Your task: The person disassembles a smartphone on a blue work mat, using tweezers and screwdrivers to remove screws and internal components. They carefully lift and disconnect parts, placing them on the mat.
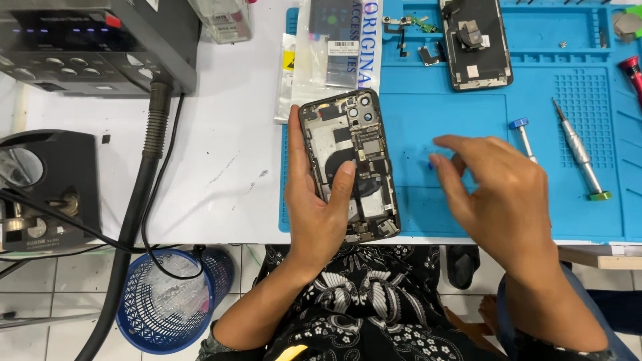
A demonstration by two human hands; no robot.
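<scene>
My left hand [317, 214] grips an opened phone body [354, 144] with its inner boards showing; the thumb lies across its middle. It rests on the left part of a blue work mat [455, 107]. My right hand [498, 194] hovers over the mat just right of the phone, fingers loosely curled and apart. A small blue thing [431, 165] shows at its fingertips; whether the hand holds it is unclear. A blue-capped screwdriver [523, 137] lies partly hidden behind this hand.
A detached phone screen [476, 43] and small parts [411, 33] lie at the mat's far side. A green-tipped screwdriver [580, 157] sits right. Clear parts packets [328, 57] lie above the phone. A black rework station [100, 43], hose [144, 180] and blue bin [167, 297] stand left.
</scene>
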